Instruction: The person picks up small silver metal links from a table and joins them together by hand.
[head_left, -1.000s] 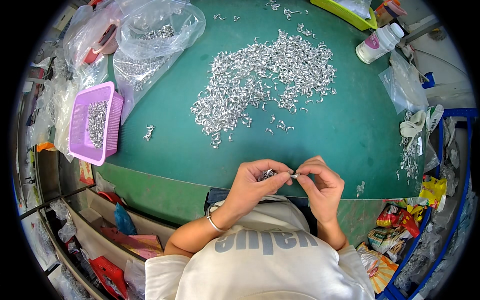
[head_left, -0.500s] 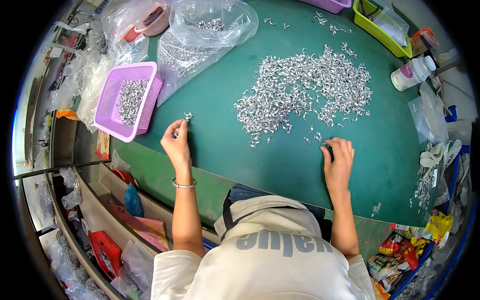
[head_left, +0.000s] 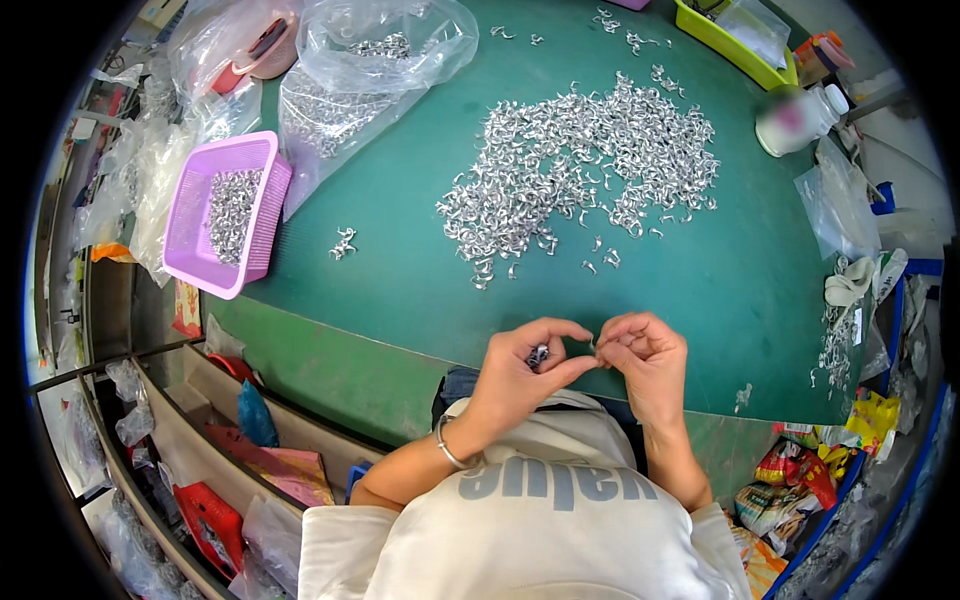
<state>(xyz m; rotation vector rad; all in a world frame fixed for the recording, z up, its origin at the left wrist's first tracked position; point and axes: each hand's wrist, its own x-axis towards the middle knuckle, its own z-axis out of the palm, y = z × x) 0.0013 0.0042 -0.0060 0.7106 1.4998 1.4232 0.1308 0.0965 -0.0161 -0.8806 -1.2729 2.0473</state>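
Far left, one lilac slatted plastic basket (head_left: 266,225), holding a heap of small silver metal pieces (head_left: 235,215); beside it, one clear plastic bag (head_left: 447,50) with similar pieces inside. Right of the basket, one small cluster of curved silver pieces (head_left: 343,243), lying apart on the dark green tabletop (head_left: 400,290). Next, near the table's front edge, the left hand (head_left: 515,375), a silver bangle (head_left: 452,445) at its wrist: several shiny pieces (head_left: 538,356) cupped in its curled fingers, thumb and forefinger set apart with a gap between their tips. Beyond the hands, one broad pile of curved silver pieces (head_left: 570,170). Directly right of that gap, the right hand (head_left: 648,360): thumb and forefinger pinched narrow on one tiny silvery piece (head_left: 593,343), which projects leftward from the pinch toward the left fingertips. The right hand is the nearer to it; whether the left fingertips touch it cannot be told, and its long axis is too small to read. Far right, one white plastic bottle (head_left: 800,120).
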